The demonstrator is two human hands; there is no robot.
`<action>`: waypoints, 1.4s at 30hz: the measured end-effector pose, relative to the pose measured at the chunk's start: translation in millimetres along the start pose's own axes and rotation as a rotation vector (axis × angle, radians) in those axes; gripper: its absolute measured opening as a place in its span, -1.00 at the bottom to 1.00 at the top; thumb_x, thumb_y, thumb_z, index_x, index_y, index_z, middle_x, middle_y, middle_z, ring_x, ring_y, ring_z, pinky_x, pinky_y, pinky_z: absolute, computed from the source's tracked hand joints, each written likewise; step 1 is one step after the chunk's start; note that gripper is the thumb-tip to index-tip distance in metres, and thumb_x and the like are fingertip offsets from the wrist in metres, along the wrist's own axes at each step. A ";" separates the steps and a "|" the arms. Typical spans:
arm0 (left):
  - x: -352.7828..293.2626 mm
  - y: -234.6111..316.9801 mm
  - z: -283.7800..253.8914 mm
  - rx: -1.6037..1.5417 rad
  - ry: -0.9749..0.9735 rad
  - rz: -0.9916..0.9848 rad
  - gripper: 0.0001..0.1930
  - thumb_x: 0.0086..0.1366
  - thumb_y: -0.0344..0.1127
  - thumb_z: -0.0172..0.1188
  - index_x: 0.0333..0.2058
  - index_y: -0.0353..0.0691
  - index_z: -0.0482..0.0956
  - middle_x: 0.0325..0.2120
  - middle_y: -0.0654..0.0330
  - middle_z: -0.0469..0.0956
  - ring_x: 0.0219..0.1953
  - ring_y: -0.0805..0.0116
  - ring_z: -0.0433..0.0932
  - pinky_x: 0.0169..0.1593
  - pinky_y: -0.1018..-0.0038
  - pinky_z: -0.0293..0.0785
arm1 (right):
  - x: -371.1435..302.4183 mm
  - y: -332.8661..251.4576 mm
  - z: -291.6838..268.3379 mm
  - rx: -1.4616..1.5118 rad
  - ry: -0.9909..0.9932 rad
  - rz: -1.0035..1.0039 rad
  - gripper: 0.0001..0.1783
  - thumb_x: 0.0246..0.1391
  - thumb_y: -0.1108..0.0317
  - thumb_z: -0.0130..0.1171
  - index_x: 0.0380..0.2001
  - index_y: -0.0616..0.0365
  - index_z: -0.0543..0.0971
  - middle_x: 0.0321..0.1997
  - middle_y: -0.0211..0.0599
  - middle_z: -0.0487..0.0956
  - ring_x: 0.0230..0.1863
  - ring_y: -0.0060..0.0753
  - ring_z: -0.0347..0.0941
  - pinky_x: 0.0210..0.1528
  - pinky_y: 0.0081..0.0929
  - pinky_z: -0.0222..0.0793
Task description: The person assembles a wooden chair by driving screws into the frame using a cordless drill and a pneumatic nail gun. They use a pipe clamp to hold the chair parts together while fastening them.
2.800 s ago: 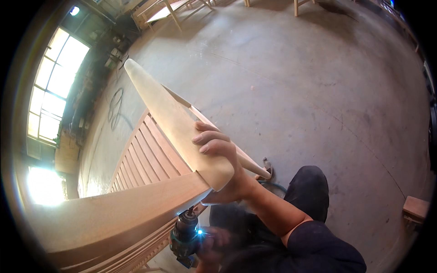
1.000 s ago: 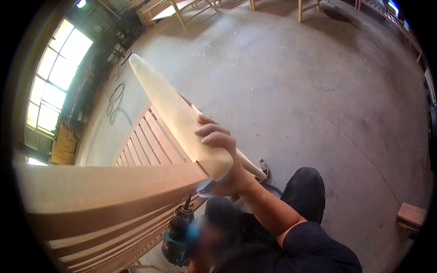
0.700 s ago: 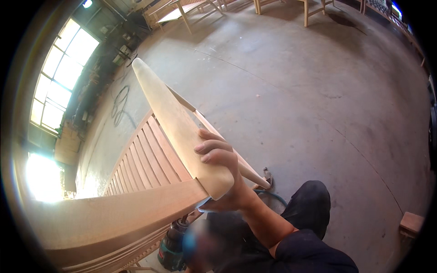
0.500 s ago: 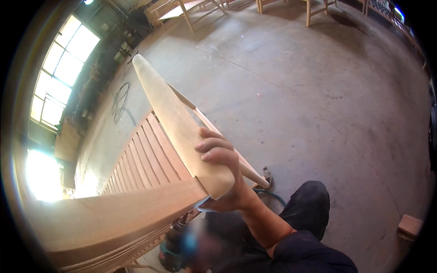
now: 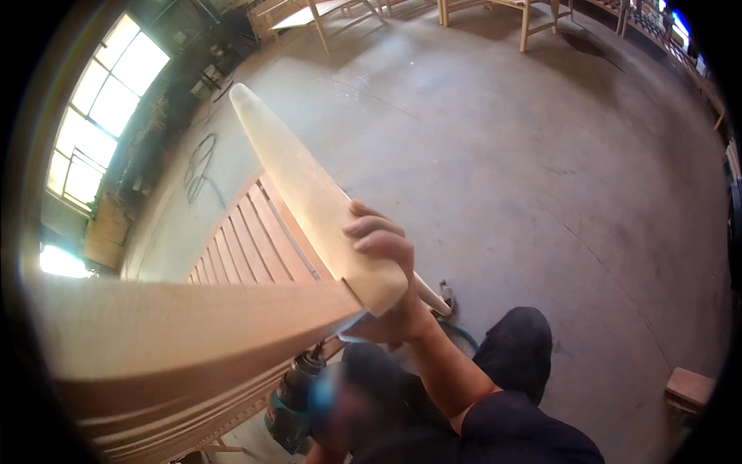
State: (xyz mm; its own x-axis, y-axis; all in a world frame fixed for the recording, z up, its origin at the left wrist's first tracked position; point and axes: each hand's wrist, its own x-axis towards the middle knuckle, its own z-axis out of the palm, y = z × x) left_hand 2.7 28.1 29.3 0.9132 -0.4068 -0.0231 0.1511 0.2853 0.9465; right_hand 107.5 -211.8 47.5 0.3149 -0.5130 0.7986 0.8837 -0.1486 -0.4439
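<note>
A pale, tapering wooden armrest [image 5: 297,174] slants up and away from the corner of a slatted wooden bench [image 5: 241,232]. My right hand [image 5: 382,259] is closed around its near end, fingers over the top face, thumb hidden. The armrest's end meets a thick wooden rail [image 5: 193,317] that crosses to the left. Below that joint, a dark green power drill [image 5: 287,414] points its chuck up toward the rail's underside. My left hand [image 5: 328,445] is at the drill, mostly blurred, its fingers not distinct. Something pale blue shows between my right palm and the joint.
On the concrete floor [image 5: 556,201] lie a coiled cable [image 5: 199,166] and, beside my knee, a teal hose [image 5: 462,332] near a small metal fitting [image 5: 446,292]. Wooden furniture frames [image 5: 525,31] stand at the back. A wooden block [image 5: 690,387] sits at the right.
The view has shifted a little, so the bench and armrest sit slightly higher and farther right. My right hand keeps its grip, and the drill shows a little more clearly below the rail.
</note>
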 end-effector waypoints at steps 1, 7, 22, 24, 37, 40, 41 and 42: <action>-4.9 -3.8 -5.0 0.011 -0.004 0.028 -0.88 0.22 -0.38 0.20 -0.38 -0.29 0.46 -0.64 0.14 0.44 -0.54 0.19 0.51 -0.28 0.27 0.49 | -6.8 -3.7 1.2 0.003 -0.007 0.002 -0.09 -0.27 0.12 0.63 0.09 0.12 0.31 0.15 0.00 0.42 0.37 0.12 0.24 0.48 0.16 -0.01; 9.6 7.2 -4.9 0.075 -0.029 0.058 -0.71 0.30 -0.31 0.21 -0.09 -0.37 0.46 -0.57 0.17 0.46 -0.50 0.29 0.48 -0.28 0.32 0.48 | 12.6 2.4 -0.5 -0.046 -0.076 -0.018 0.00 -0.35 0.17 0.68 0.14 0.09 0.28 0.19 -0.05 0.36 0.39 0.09 0.20 0.49 0.16 -0.02; 6.4 14.4 -2.0 0.012 -0.147 -0.013 -0.55 0.29 -0.14 0.29 -0.01 -0.35 0.44 -0.51 0.10 0.51 -0.47 0.26 0.54 -0.30 0.32 0.55 | 122.6 -28.7 -9.1 0.587 -0.911 0.746 -0.45 0.51 0.06 -0.20 0.02 0.36 0.58 -0.09 -0.36 0.61 -0.08 -0.59 0.40 0.06 -0.51 0.38; 5.7 21.6 5.5 -0.072 -0.149 -0.065 -0.57 0.29 -0.14 0.28 -0.03 -0.34 0.45 -0.53 0.12 0.49 -0.50 0.28 0.52 -0.32 0.34 0.53 | 115.6 -25.6 -8.4 0.564 -0.874 0.764 -0.46 0.51 0.07 -0.19 0.05 0.37 0.55 -0.08 -0.35 0.61 -0.09 -0.62 0.41 0.05 -0.55 0.38; 5.3 22.4 12.3 -0.138 -0.173 -0.082 -0.61 0.29 -0.10 0.25 -0.08 -0.25 0.45 -0.60 0.22 0.44 -0.52 0.25 0.52 -0.21 0.28 0.43 | 126.2 -38.1 1.7 0.280 -0.967 0.435 -0.33 0.45 -0.11 -0.14 -0.06 0.40 0.59 -0.33 0.01 0.63 -0.30 -0.14 0.53 -0.15 -0.34 0.46; 1.1 26.8 15.4 -0.171 -0.173 -0.114 -0.64 0.29 -0.09 0.24 -0.12 -0.23 0.45 -0.62 0.23 0.43 -0.53 0.25 0.52 -0.19 0.27 0.44 | 127.8 -43.6 5.9 0.233 -0.953 0.461 -0.32 0.45 -0.13 -0.15 -0.08 0.38 0.60 -0.31 0.02 0.64 -0.27 -0.09 0.54 -0.13 -0.33 0.46; 1.4 26.9 15.6 -0.169 -0.175 -0.118 -0.65 0.29 -0.08 0.24 -0.14 -0.22 0.45 -0.62 0.23 0.42 -0.54 0.25 0.51 -0.19 0.27 0.44 | 129.7 -45.7 4.3 0.250 -0.937 0.454 -0.29 0.44 -0.17 -0.18 -0.12 0.36 0.62 -0.31 0.04 0.64 -0.24 -0.05 0.56 -0.11 -0.32 0.46; 2.3 27.0 15.1 -0.166 -0.178 -0.122 -0.66 0.29 -0.08 0.24 -0.15 -0.21 0.44 -0.63 0.24 0.42 -0.54 0.25 0.51 -0.19 0.27 0.44 | 129.8 -45.4 3.1 0.251 -0.924 0.450 -0.28 0.44 -0.18 -0.19 -0.14 0.35 0.62 -0.32 0.04 0.63 -0.25 -0.04 0.55 -0.11 -0.32 0.46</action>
State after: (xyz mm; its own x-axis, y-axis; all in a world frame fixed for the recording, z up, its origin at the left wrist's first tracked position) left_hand 3.1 21.8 59.7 0.8056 -0.5891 -0.0632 0.3297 0.3571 0.8739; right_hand 109.4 -269.0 172.6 0.6789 0.3813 0.6274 0.6332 0.1285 -0.7633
